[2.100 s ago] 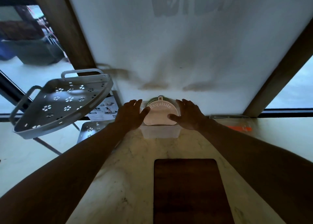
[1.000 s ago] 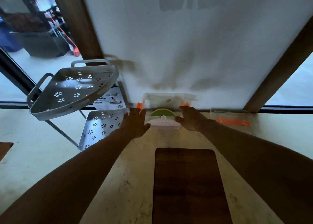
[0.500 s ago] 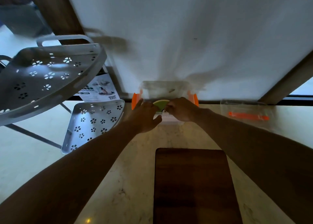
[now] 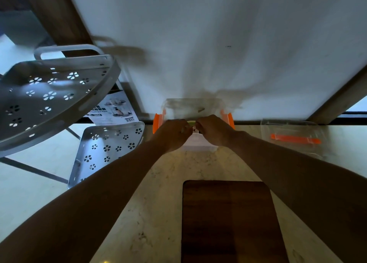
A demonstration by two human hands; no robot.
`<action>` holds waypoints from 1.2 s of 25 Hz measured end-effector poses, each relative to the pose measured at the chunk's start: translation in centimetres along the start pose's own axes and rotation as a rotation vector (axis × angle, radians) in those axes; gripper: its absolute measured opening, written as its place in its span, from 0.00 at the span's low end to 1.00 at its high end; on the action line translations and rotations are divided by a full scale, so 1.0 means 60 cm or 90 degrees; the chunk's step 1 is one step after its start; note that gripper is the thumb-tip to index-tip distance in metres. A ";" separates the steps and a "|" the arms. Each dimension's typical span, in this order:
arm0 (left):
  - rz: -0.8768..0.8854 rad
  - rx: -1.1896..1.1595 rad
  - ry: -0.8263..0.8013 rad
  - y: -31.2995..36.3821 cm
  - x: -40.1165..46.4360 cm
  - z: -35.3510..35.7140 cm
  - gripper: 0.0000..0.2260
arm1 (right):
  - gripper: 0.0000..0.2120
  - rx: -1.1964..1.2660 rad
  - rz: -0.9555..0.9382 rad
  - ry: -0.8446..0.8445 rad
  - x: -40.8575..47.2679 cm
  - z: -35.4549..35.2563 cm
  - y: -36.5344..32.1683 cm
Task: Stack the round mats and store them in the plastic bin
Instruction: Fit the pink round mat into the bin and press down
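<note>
1. Both hands meet over the clear plastic bin (image 4: 193,107) with orange latches, which stands at the far edge of the marble surface (image 4: 151,203).
2. Left hand (image 4: 172,134) and right hand (image 4: 213,130) have their fingers curled together on the round mats (image 4: 191,123); only a green sliver shows between them.
3. A dark wooden board (image 4: 228,221) lies nearer; the bin's lid (image 4: 294,138) sits to the right.

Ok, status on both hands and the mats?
Left hand and right hand together over the clear bin. Mats mostly hidden, green edge showing. Grip unclear. Nothing blocking.
</note>
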State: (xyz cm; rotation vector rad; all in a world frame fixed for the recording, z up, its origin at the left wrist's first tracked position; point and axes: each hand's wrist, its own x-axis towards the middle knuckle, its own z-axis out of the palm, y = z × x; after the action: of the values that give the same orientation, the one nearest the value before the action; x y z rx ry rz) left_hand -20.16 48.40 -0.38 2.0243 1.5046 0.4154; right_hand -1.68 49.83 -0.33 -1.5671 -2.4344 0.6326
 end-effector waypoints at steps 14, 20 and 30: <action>0.030 0.105 0.096 -0.012 0.096 -0.018 0.08 | 0.11 0.203 0.049 0.250 0.056 -0.028 0.033; 0.032 0.055 0.177 -0.011 0.120 -0.042 0.07 | 0.16 0.111 0.010 0.203 0.047 -0.037 0.073; 0.009 -0.011 0.206 -0.010 0.128 -0.052 0.13 | 0.11 0.106 0.017 0.277 0.075 -0.043 0.074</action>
State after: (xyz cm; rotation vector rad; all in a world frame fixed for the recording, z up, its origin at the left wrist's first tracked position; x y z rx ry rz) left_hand -19.97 56.57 1.02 2.0259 1.6673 0.7897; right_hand 1.04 56.11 -0.32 -1.4883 -1.9932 0.4294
